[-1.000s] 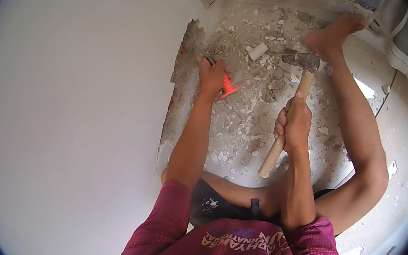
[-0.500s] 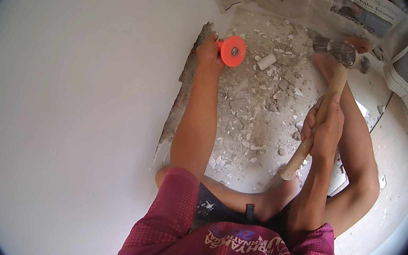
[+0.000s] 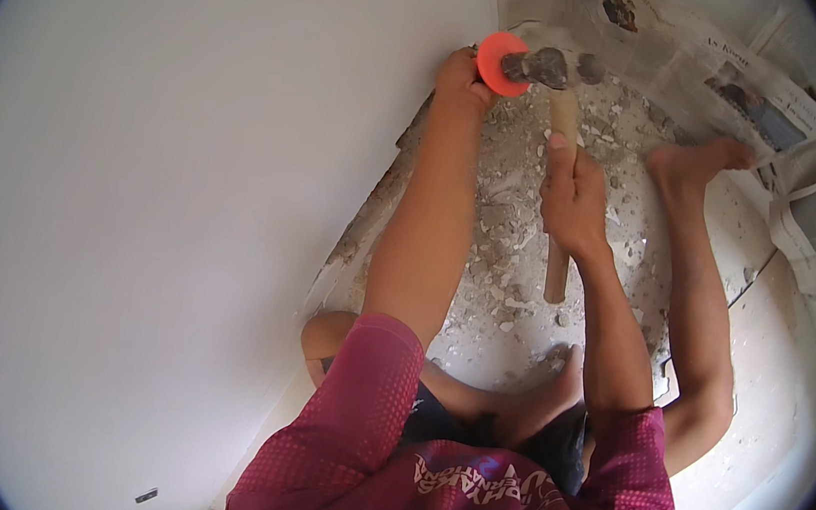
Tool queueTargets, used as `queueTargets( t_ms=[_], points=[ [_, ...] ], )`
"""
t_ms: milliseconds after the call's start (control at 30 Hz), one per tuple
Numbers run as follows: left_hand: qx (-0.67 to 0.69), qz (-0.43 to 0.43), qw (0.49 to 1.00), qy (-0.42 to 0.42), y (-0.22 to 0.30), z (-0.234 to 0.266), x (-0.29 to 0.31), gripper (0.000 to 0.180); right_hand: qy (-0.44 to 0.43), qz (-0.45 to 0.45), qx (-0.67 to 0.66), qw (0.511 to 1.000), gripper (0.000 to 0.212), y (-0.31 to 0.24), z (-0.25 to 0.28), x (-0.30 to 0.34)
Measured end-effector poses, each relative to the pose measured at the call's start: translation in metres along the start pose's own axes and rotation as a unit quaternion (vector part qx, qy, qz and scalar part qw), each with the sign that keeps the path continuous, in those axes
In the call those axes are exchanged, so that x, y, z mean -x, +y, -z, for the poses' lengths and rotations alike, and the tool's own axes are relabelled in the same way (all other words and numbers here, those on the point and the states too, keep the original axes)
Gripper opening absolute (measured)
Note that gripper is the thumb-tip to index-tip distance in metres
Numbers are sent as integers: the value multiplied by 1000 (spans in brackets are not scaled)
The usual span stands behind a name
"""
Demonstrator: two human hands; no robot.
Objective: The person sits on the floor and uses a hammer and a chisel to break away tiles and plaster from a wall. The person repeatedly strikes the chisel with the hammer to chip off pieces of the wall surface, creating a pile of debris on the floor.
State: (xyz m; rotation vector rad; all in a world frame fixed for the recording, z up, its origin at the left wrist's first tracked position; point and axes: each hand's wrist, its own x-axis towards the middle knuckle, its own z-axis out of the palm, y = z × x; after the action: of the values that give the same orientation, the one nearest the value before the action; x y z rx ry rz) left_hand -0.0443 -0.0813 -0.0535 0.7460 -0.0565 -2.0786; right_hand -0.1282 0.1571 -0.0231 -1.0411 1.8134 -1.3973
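At the foot of the white wall, my left hand point(image 3: 462, 77) is closed round the grip of a chisel with a round orange hand guard point(image 3: 494, 60). The hand and guard hide the chisel's blade. My right hand point(image 3: 575, 202) grips the light wooden handle of a hammer point(image 3: 556, 272), thumb along the shaft. The dark metal hammer head point(image 3: 547, 67) is at the chisel's struck end, in front of the guard; whether they touch is hard to tell. A rough broken strip point(image 3: 362, 220) runs along the wall's base beside my left forearm.
Broken plaster and mortar rubble point(image 3: 506, 236) covers the floor between my legs. Newspaper sheets point(image 3: 747, 102) line the far and right sides. My bare right foot point(image 3: 695, 167) lies near them. Pale floor tiles point(image 3: 768, 367) extend at the right.
The hammer has swung left from beside my right foot to the chisel's end. My left hand and the chisel appear slightly farther right and up in the picture, as the view has shifted.
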Motion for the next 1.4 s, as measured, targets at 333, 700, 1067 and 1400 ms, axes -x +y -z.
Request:
queueTargets(
  t_ms=[333, 700, 1067, 1400],
  points=[
    [53, -1, 999, 3, -8, -10, -14, 15, 8, 94, -121, 988, 44, -1, 7, -22],
    [-162, -65, 977, 125, -119, 54, 30, 16, 95, -92, -184, 974, 48, 10, 82, 48],
    [-179, -143, 969, 89, -38, 23, 9, 10, 102, -115, -179, 972, 46, -14, 96, 51],
    [10, -68, 998, -13, -10, -7, 7, 21, 59, 333, -355, 872, 55, -67, 60, -8]
  ],
)
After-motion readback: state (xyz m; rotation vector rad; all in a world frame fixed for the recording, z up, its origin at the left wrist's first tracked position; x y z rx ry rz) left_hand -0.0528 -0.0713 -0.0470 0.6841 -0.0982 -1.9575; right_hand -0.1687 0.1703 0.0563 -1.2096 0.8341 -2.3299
